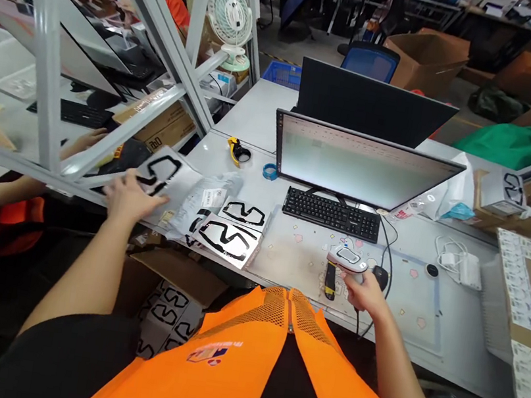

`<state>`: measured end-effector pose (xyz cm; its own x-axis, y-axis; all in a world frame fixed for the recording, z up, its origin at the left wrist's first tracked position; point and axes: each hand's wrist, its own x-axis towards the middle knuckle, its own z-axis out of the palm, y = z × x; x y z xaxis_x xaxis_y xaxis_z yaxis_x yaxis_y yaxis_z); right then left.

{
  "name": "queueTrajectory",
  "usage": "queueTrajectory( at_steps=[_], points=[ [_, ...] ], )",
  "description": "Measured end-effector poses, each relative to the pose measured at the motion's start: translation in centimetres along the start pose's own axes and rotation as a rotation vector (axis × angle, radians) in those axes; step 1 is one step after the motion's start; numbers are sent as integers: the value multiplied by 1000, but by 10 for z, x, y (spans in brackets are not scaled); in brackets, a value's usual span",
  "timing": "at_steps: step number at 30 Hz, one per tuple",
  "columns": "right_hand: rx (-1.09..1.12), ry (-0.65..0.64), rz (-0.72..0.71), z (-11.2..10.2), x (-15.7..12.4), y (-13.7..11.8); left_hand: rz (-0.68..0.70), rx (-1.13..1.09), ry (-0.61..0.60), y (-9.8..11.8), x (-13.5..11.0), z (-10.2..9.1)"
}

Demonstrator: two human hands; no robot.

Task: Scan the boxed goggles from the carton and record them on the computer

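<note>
My left hand (129,200) is at the left edge of the desk, its fingers and thumb around the near side of a white box with a black printed pattern (179,179). To the right lie a grey plastic mailing bag with a label (213,196) and two more patterned white boxes, one nearer (228,240) and one behind (245,213). My right hand (367,294) grips the handle of a white barcode scanner (347,258), its head pointing left above the desk. Under the scanner rests a yellow and black box cutter (329,282).
A monitor (360,166) and black keyboard (330,213) stand behind, with a mouse (380,278) near my right hand. A tape dispenser (238,152) and blue tape roll (270,172) lie farther back. Below is an open carton (184,273). A metal frame (51,47) borders the left; a co-worker's hand (85,142) shows beyond.
</note>
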<state>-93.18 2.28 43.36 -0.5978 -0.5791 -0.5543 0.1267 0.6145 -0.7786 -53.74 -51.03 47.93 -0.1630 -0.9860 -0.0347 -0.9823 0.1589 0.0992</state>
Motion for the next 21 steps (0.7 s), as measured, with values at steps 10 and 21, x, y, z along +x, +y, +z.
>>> queueTrajectory(
  at_steps=[10, 21],
  points=[
    [-155, 201, 66, 16, -3, 3, -422, -136, -114, -76, 57, 70],
    [-292, 280, 118, 33, -6, 4, 62, -87, 83, -77, 47, 107]
  ],
)
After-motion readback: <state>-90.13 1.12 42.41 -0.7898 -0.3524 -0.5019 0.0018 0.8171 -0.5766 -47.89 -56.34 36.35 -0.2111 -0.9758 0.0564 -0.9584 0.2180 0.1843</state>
